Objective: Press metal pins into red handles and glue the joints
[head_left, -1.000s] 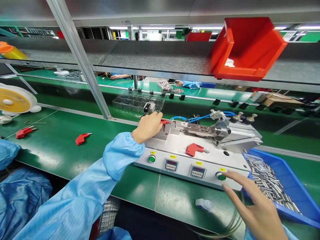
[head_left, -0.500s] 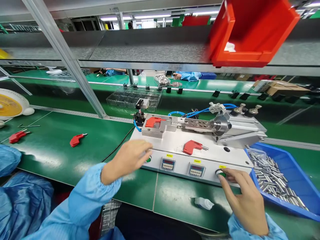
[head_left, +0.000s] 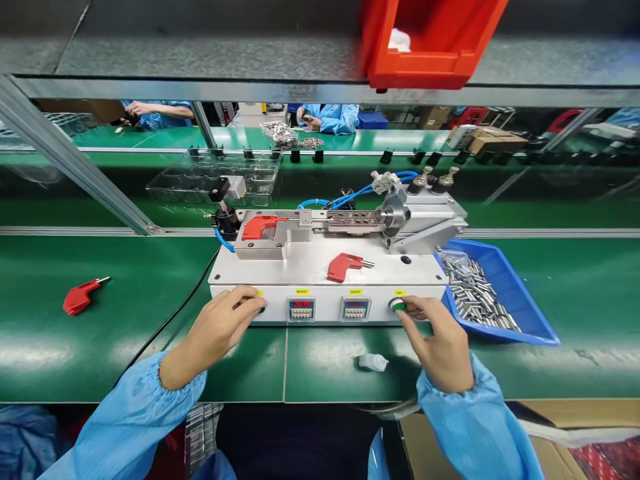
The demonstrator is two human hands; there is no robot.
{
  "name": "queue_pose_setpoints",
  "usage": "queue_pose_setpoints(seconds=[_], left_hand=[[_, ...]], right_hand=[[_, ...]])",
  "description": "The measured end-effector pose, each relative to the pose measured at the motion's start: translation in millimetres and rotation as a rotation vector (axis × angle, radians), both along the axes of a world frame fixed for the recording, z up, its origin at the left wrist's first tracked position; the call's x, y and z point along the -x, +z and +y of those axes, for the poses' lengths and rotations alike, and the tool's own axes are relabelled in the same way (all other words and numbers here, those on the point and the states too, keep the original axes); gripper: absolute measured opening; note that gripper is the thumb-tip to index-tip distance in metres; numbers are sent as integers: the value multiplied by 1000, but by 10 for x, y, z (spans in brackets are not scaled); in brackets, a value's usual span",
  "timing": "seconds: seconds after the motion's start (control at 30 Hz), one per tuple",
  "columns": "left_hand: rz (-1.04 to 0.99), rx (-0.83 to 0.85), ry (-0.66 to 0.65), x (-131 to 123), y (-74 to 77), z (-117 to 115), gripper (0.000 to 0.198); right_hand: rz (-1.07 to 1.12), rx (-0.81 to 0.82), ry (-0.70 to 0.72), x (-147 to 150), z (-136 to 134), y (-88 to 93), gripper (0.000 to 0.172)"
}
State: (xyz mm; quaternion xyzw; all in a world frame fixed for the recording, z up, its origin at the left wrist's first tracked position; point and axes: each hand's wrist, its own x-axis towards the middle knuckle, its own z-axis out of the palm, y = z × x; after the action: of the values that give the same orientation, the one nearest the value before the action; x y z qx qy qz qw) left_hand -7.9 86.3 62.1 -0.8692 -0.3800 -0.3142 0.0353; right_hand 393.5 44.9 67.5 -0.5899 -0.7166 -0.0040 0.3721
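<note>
My left hand [head_left: 220,327] is at the left end of the press's front panel, its fingers loosely bent and its thumb at a green button it mostly covers. At the right end, the thumb of my right hand [head_left: 440,340] touches another green button [head_left: 398,305], with the fingers apart from it. Neither hand holds anything. Between them stands the pneumatic press [head_left: 320,267]. A red pistol-shaped plastic part [head_left: 259,227] lies in its metal fixture [head_left: 260,250], in line with the rod. Another red part [head_left: 344,266], with metal pins, rests on the press's top plate.
A blue bin [head_left: 533,313] of metal pins stands right of the press. One red part [head_left: 83,297] lies on the left of the green bench. A small white bottle [head_left: 373,362] lies in front. Overhead, an orange-red bin [head_left: 425,70] sits on the shelf. Co-workers' hands [head_left: 313,121] are beyond.
My left hand has come down onto the left button. The left display now shows lit red digits. My view has turned to the right; my right hand stays at its button.
</note>
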Motion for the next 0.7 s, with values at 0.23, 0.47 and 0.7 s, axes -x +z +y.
queue_pose_setpoints(seconds=[0.23,0.47,0.7], left_hand=[[-122,-45,-127,-238,214,-62,15],[46,115,-192,-1104,574,420,45],[143,192,-236,-1268,576,641,36]], right_hand=[[261,52,-145,69,-236,-585,36],[310,173,-106,23,-206,-639,49],[315,170,-104,40,-213,-602,48]])
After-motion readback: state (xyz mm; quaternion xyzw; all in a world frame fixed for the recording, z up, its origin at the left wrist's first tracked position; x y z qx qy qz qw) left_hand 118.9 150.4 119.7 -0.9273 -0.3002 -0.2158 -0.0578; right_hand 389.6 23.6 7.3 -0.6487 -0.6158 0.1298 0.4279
